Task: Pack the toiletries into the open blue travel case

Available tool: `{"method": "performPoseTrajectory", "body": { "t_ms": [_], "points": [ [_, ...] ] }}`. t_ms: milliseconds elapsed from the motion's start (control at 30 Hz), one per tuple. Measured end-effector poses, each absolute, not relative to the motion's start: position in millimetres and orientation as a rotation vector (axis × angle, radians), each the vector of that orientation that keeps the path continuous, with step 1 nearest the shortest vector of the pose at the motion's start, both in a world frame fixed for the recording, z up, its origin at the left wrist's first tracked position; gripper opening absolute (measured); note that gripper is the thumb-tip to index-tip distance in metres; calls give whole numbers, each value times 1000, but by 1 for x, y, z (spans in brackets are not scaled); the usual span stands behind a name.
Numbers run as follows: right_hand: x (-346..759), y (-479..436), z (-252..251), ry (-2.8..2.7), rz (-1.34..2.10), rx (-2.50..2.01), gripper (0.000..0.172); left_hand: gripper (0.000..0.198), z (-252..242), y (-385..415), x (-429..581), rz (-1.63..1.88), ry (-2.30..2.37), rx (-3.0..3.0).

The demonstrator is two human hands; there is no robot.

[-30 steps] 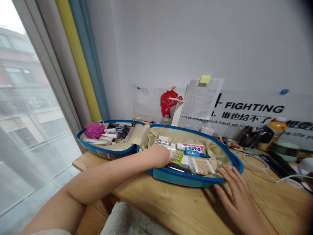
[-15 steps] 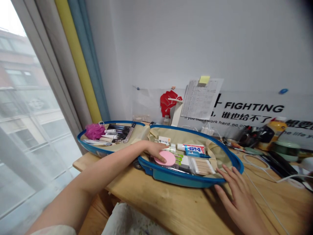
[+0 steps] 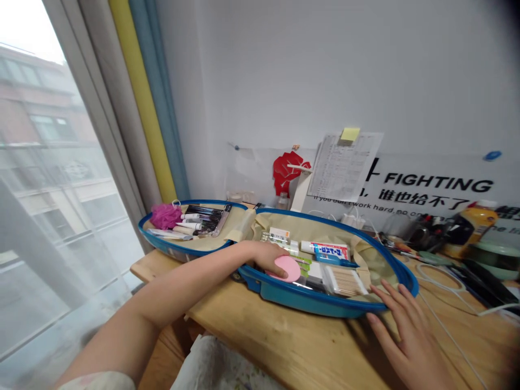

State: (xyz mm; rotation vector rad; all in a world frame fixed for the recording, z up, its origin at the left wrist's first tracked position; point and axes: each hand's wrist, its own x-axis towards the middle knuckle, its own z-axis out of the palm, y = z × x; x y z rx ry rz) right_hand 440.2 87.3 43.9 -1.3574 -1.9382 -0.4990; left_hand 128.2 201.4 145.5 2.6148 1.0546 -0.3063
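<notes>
An open blue hard-shell suitcase [image 3: 309, 306] with a beige lining lies on the wooden desk. Inside its right half, my left hand [image 3: 266, 258] grips a flat pink round pad [image 3: 289, 268], the thumb at its edge; some fingers are hidden. Close by lie a toothpaste tube [image 3: 325, 249], a blue tube-like item [image 3: 336, 261], a pack of cotton swabs [image 3: 345, 281] and green-and-white packets [image 3: 305, 266]. My right hand [image 3: 408, 330] is open, fingers spread, its fingertips at the front right rim of the suitcase.
The suitcase's left half holds a magenta bath puff [image 3: 166, 216], small white tubes [image 3: 190, 225] and dark slim items. On the desk's right are white cables [image 3: 441, 276], a yellow bottle [image 3: 473, 227] and a green container [image 3: 495, 257]. Curtains [image 3: 152, 97] hang left.
The view has shifted, so everything sits slightly further right. My left hand stays on the pink pad inside the suitcase, and my right hand stays open at the rim.
</notes>
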Motion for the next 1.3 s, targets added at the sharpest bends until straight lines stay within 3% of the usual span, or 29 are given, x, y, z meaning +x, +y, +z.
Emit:
{"method": "performPoseTrajectory", "body": {
  "t_ms": [133, 333, 467, 733, 1300],
  "points": [
    [441, 88, 43, -1951, -526, -1340, 47, 75, 151, 204, 116, -109, 1095, 2631],
    [441, 87, 44, -1954, -532, -1330, 48, 46, 169, 231, 37, 390, 1589, 2568],
    [442, 88, 44, -1950, -518, -1332, 49, 48, 164, 252, -36, 122, 2048, 2401],
    [441, 89, 42, -1939, -560, -1314, 47, 48, 124, 251, -86, -379, 2143, 2327],
    [440, 87, 45, -1962, -541, -1322, 46, 38, 108, 248, -81, -433, 1883, 2426]
  ]
}}
